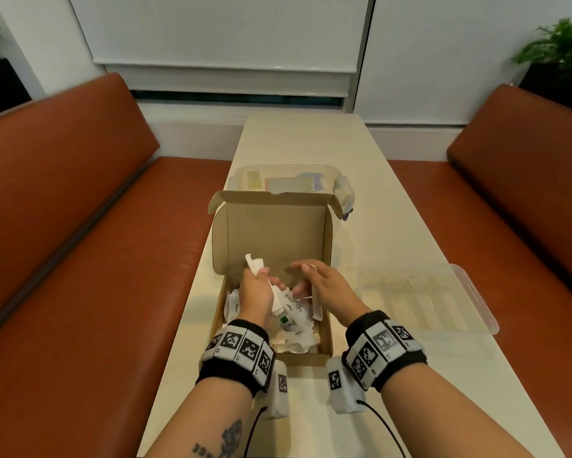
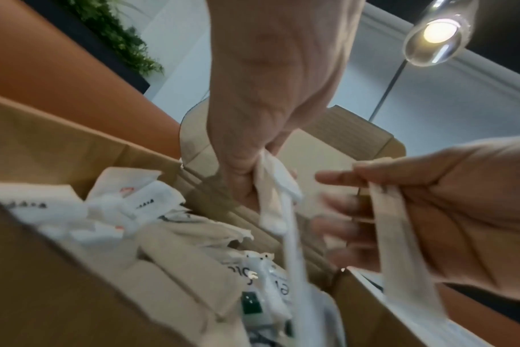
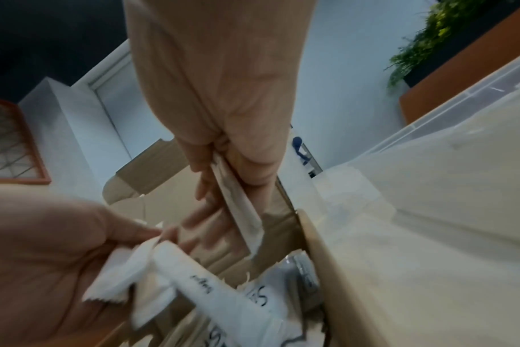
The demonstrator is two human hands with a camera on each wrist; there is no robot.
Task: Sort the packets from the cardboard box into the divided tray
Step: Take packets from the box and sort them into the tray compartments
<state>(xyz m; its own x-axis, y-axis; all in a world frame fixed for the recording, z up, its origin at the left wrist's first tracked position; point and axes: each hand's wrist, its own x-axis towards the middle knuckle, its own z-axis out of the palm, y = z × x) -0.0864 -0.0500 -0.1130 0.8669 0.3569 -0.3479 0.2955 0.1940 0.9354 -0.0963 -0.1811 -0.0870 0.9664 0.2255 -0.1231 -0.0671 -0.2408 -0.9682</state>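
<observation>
An open cardboard box (image 1: 271, 233) stands on the table in front of me, with several white packets (image 1: 297, 332) piled in its bottom. My left hand (image 1: 259, 279) hovers over the box and grips a bunch of white packets (image 2: 272, 187), whose ends stick up above the fist. My right hand (image 1: 306, 280) is just to its right, also over the box. It pinches a long, narrow beige packet (image 3: 238, 206) between thumb and fingers. The clear divided tray (image 1: 476, 292) lies right of the box; I see no packets in it.
A clear lidded container (image 1: 287, 180) with flat items inside sits behind the box. Orange benches (image 1: 79, 226) run along both sides of the narrow table (image 1: 393, 226). Potted plants (image 1: 562, 47) stand in the far corners.
</observation>
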